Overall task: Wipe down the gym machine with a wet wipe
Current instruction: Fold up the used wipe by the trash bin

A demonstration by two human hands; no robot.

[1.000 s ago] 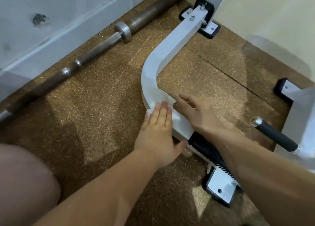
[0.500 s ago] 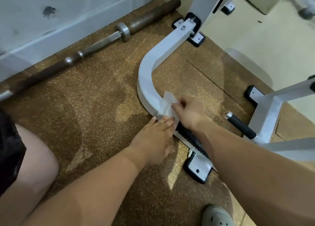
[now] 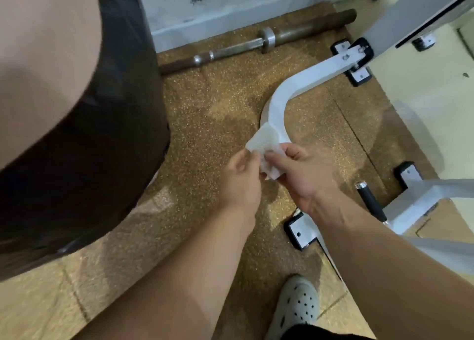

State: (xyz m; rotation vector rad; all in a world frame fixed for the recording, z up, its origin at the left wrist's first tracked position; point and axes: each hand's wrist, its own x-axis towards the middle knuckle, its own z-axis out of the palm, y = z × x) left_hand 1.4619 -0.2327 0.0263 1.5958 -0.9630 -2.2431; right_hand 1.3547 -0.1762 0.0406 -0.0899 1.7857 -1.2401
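My left hand (image 3: 243,178) and right hand (image 3: 305,175) both pinch the wet wipe (image 3: 263,140) by the white frame (image 3: 279,108); limp, damp, probably clingy, best gripped at its edges.

Both arms are bare from the lower edge up to the wrists: the left forearm (image 3: 179,275) and the right forearm (image 3: 397,262). The left hand (image 3: 241,178) and the right hand (image 3: 305,178) are bare too. Dark shorts (image 3: 102,134) of smooth, slightly shiny cloth cover the upper part of the leg on the left side, and the bare leg (image 3: 43,57) shows beyond their curved hem. One foot wears a pale grey clog (image 3: 297,306) with round holes over the toes. A strip of dark cloth (image 3: 307,334) shows just beside the clog at the bottom edge.
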